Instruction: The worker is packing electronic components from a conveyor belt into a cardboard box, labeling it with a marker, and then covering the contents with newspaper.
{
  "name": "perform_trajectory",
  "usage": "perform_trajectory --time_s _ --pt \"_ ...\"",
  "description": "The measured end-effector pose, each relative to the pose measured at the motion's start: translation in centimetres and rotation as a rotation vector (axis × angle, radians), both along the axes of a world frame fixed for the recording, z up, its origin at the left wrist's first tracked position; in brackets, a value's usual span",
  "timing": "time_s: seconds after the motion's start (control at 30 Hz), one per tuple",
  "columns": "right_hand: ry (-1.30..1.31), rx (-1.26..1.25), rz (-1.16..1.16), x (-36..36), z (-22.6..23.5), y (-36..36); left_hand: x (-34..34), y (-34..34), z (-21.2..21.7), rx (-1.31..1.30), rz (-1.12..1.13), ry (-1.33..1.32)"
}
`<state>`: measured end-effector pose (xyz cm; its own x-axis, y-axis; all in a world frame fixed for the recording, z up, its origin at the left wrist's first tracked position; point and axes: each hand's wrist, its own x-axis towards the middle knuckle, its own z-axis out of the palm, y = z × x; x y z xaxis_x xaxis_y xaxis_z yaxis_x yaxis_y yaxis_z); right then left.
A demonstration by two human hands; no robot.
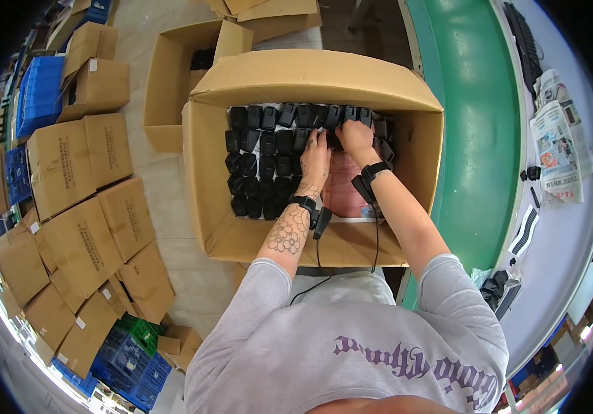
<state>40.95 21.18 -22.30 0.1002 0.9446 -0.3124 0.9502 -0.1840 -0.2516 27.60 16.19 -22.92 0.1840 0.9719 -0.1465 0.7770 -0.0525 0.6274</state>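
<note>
Both of my hands reach into an open cardboard box (313, 77) holding rows of small black plastic units (267, 143). My left hand (315, 157) points down among the middle rows, its fingers bent around a black unit whose shape they partly hide. Close beside it, my right hand (356, 140) is curled at the far rows, closed on another black unit that is mostly covered by the fingers. Under and between my wrists lies a pink plastic wrapping or sheet (344, 185), on the right part of the box's contents.
A second open carton (165, 90) stands behind on the left. Stacked cardboard boxes (79, 221) and blue crates (131, 369) fill the left side. To the right runs a green surface (479, 138), then a pale worktop with newspaper (557, 141) and small black parts (495, 286).
</note>
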Motion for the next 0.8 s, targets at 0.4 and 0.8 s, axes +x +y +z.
perform_trajectory --time_s 0.4,0.8 --pt "-0.017 0.003 -0.025 -1.4 0.0 -2.9 -1.4 -3.8 1.6 0.162 -0.112 0.059" --pt "0.53 0.44 -0.276 2.1 15.0 -13.0 -3.0 -2.8 -0.2 -0.011 -0.15 -0.189"
